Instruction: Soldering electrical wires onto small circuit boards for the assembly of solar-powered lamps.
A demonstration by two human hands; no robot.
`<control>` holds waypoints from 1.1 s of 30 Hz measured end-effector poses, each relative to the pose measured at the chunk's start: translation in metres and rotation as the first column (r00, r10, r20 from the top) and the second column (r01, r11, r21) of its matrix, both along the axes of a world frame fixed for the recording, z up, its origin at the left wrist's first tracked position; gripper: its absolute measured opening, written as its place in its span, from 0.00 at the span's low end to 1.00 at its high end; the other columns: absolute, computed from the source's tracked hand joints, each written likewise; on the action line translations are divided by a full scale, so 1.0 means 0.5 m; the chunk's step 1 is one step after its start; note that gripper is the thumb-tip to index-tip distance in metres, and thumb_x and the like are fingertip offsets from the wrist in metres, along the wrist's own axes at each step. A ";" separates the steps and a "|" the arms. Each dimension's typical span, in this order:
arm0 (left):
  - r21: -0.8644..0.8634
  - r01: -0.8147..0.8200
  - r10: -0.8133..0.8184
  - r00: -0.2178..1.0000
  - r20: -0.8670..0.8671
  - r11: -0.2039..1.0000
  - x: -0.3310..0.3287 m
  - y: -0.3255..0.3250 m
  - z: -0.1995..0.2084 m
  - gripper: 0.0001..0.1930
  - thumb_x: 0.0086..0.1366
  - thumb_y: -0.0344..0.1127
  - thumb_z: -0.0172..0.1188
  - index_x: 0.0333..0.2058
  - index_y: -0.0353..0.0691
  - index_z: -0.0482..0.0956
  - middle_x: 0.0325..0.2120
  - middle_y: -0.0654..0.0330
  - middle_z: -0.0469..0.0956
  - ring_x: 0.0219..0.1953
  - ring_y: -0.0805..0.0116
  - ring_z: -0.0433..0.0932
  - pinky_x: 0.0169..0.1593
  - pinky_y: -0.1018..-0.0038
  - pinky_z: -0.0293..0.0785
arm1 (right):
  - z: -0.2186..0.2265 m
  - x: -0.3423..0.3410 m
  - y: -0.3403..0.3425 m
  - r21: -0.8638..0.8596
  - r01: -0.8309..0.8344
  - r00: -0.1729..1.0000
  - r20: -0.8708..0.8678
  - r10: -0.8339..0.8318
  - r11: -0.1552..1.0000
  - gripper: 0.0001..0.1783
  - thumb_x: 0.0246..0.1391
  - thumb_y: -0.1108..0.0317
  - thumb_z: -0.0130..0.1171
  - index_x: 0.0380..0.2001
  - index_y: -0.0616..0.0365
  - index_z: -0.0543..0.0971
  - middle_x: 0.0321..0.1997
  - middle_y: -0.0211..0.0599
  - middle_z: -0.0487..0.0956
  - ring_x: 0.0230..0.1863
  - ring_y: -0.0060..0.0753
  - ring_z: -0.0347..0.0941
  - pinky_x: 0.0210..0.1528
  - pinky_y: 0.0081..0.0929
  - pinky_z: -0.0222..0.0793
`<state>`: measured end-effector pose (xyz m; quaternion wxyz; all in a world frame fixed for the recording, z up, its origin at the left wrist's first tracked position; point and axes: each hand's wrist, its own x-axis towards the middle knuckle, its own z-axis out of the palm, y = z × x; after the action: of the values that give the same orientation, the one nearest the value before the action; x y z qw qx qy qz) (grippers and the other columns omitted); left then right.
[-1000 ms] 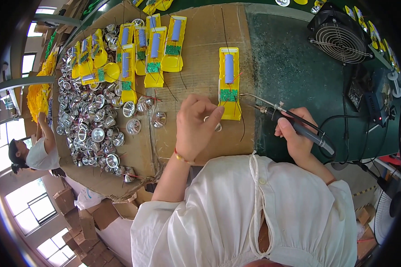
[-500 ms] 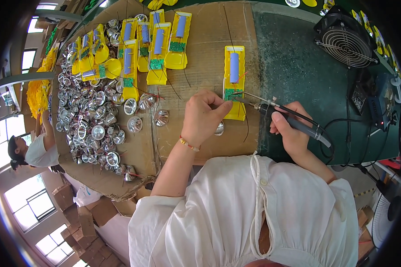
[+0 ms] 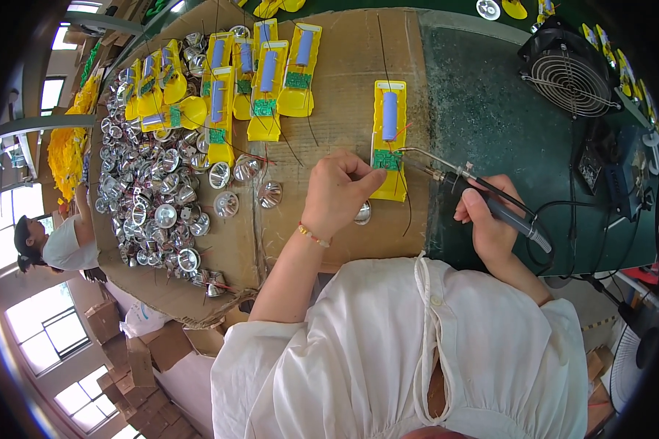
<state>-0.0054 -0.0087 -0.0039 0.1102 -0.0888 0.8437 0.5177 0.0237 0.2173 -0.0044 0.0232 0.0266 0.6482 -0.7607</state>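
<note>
A yellow plastic shell (image 3: 392,190) lies on the cardboard in front of me, holding a lilac cylindrical battery (image 3: 389,117) and a green circuit board (image 3: 384,159). My left hand (image 3: 337,192) is closed in a pinch at the shell's lower left edge; what sits between the fingertips is hidden. Partly under that hand is a silver reflector cup (image 3: 363,213). Wrapped in my right hand (image 3: 490,223) is a soldering iron (image 3: 507,216) with a thin curved metal tube beside its tip. The tip and tube end are at the board's right edge; contact is unclear.
To the left are a heap of silver reflectors (image 3: 165,215) and several yellow shells (image 3: 264,129) with batteries. A black fan with a wire guard (image 3: 570,84) stands at the back right. Cables (image 3: 572,219) cross the green table. Another person (image 3: 66,241) works far left.
The soldering iron has drawn slightly right, off the middle of the circuit board. My left hand keeps its pinch beside the shell. The whole view has shifted a little.
</note>
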 end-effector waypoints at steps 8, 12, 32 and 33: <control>-0.060 0.028 -0.019 0.988 0.151 0.998 0.008 -0.004 0.037 0.10 0.52 0.36 0.61 0.20 0.35 0.78 0.12 0.61 0.75 0.16 0.74 0.74 0.23 0.76 0.69 | -0.015 -0.008 0.065 0.017 0.162 0.987 -0.022 -0.162 0.987 0.09 0.50 0.72 0.58 0.30 0.64 0.69 0.20 0.37 0.74 0.19 0.20 0.70 0.21 0.16 0.65; -0.365 0.221 -0.263 0.962 -0.069 0.904 -0.097 0.044 0.032 0.09 0.48 0.36 0.55 0.16 0.40 0.77 0.13 0.55 0.75 0.18 0.56 0.75 0.27 0.67 0.72 | -0.026 -0.017 0.092 0.043 0.214 0.976 0.031 -0.216 0.976 0.08 0.49 0.72 0.58 0.29 0.64 0.70 0.20 0.36 0.74 0.20 0.20 0.70 0.21 0.16 0.66; -0.776 0.001 -0.389 0.865 -0.316 0.631 -0.405 0.145 0.032 0.11 0.52 0.42 0.54 0.19 0.42 0.78 0.21 0.52 0.77 0.24 0.55 0.77 0.28 0.62 0.74 | -0.036 -0.027 0.102 0.051 0.207 0.969 0.129 -0.212 0.977 0.08 0.47 0.76 0.57 0.30 0.64 0.69 0.21 0.37 0.74 0.20 0.22 0.72 0.23 0.19 0.69; -0.797 -0.013 -0.380 0.874 -0.303 0.604 -0.332 0.143 0.036 0.11 0.52 0.41 0.55 0.18 0.42 0.77 0.18 0.54 0.76 0.22 0.56 0.76 0.25 0.64 0.72 | -0.038 -0.028 0.102 0.045 0.223 0.960 0.165 -0.228 0.974 0.08 0.48 0.76 0.57 0.31 0.64 0.69 0.20 0.37 0.74 0.20 0.22 0.71 0.22 0.19 0.68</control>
<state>-0.1714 0.0626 0.0142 -0.0802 0.0827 0.9891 0.0922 0.0098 0.2683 -0.0234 -0.0089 0.1652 0.6463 -0.7450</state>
